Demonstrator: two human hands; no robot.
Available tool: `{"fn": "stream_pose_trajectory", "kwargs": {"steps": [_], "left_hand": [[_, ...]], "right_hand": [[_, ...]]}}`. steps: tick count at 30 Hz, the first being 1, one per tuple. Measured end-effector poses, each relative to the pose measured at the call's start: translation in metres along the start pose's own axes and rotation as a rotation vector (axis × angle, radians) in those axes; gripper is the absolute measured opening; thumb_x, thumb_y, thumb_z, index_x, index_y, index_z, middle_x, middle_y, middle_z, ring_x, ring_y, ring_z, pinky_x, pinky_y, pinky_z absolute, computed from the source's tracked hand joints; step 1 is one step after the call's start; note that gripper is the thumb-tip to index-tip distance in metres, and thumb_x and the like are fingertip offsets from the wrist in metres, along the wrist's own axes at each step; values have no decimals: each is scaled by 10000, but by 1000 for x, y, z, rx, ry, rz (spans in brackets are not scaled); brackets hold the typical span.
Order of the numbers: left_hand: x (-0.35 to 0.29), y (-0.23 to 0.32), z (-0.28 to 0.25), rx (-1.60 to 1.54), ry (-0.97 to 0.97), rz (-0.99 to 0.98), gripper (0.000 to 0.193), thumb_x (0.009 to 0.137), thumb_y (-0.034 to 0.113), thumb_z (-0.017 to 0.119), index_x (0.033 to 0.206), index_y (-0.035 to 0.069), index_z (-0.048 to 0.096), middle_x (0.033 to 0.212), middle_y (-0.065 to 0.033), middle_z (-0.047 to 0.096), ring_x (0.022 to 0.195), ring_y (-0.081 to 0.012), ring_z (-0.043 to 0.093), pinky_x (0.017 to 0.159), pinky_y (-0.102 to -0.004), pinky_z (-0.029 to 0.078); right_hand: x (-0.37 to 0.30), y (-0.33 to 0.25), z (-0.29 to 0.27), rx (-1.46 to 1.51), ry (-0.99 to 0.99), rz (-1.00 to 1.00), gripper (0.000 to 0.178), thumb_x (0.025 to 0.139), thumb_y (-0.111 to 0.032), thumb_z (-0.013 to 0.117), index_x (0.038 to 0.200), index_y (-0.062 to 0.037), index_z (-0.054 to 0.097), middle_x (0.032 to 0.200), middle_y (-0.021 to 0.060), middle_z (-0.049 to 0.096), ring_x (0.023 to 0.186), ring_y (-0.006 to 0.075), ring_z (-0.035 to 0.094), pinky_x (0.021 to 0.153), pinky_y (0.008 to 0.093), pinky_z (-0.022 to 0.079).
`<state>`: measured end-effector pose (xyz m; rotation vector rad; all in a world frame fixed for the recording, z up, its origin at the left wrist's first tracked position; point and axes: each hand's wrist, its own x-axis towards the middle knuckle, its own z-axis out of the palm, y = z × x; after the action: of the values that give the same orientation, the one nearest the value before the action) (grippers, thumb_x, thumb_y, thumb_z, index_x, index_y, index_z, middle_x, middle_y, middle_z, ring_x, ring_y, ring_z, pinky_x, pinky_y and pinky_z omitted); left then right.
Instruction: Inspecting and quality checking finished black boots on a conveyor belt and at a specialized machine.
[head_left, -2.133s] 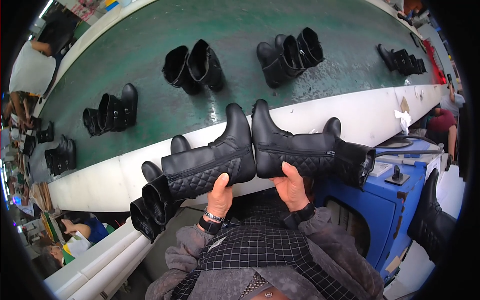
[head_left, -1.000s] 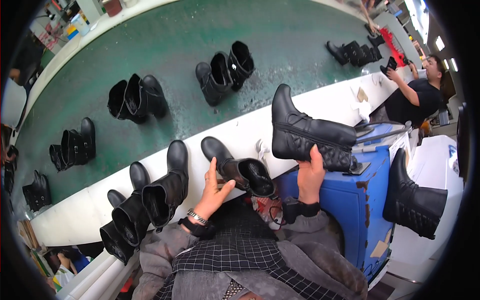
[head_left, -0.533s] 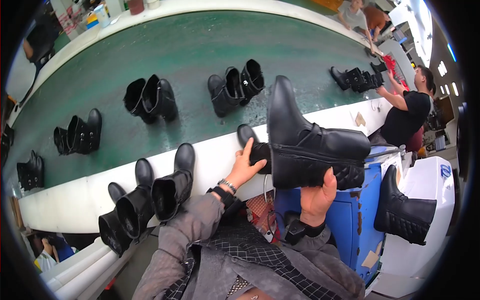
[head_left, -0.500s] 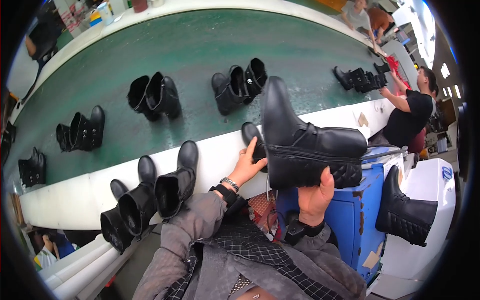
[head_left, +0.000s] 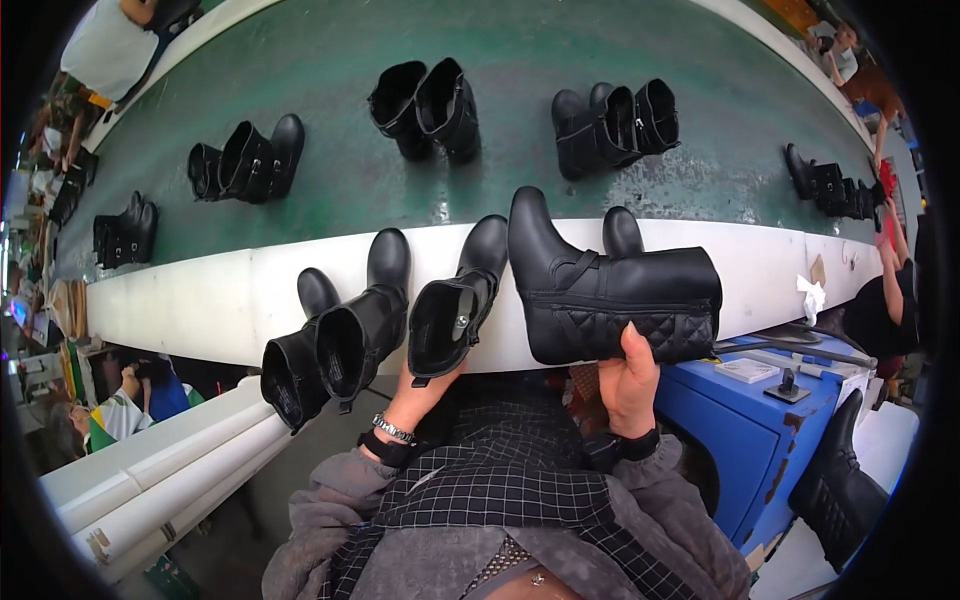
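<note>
My right hand grips a black boot by its quilted shaft, thumb in front and fingers hidden behind. The boot lies sideways in the air, its zipper side facing me and toe upward. Behind it, the toe of another boot shows on the white table edge. My left hand is against the underside of a standing black boot's open shaft; that boot hides its fingers. Left of it stand two more boots, one nearer and one farther, shafts toward me.
Several black boots in groups, such as a buckled pair, stand on the green belt. To my right are a blue cabinet and a black boot on a white surface. White pipes run at lower left. Other people are around.
My left hand has moved left, from beside the boot behind the held one to under the shaft of a standing boot. My right hand keeps its boot. The whole view has shifted.
</note>
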<state>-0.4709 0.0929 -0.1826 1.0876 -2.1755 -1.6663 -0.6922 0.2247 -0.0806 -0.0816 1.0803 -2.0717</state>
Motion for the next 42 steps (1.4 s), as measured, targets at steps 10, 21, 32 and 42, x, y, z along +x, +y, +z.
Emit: {"fn": "stream_pose_trajectory", "kwargs": {"steps": [10,21,32,42], "left_hand": [[21,23,7,70,234,130,353,738,198,766,1024,31,644,957,-98,656,880,-243,619,784,-348,487],[35,0,27,-446,362,-68,384,843,171,655,1183,21,561,1132,-97,606,986,-236,607,828,-357,520],[26,16,31,-1099,194,-192,336,859,62,594,1188,35,532,1147,-109,582,999,-245,610,774,-405,569],[20,7,32,-676,309,-175,397,829,101,661,1192,5,533,1119,-94,600,964,-218,617,841,-324,500]], "right_hand": [[-6,60,-37,-892,110,-300,307,836,-51,630,1133,10,578,1095,75,598,1008,178,559,898,302,435],[0,87,-71,-72,143,110,330,926,-167,546,1236,-60,512,1194,65,567,1073,194,567,904,385,473],[-7,77,-62,84,102,178,319,946,-223,494,1211,-47,515,1164,92,595,1043,254,590,845,419,492],[-10,62,-49,125,-26,228,324,960,-227,438,1209,-36,519,1138,104,612,1005,256,608,834,430,504]]}}
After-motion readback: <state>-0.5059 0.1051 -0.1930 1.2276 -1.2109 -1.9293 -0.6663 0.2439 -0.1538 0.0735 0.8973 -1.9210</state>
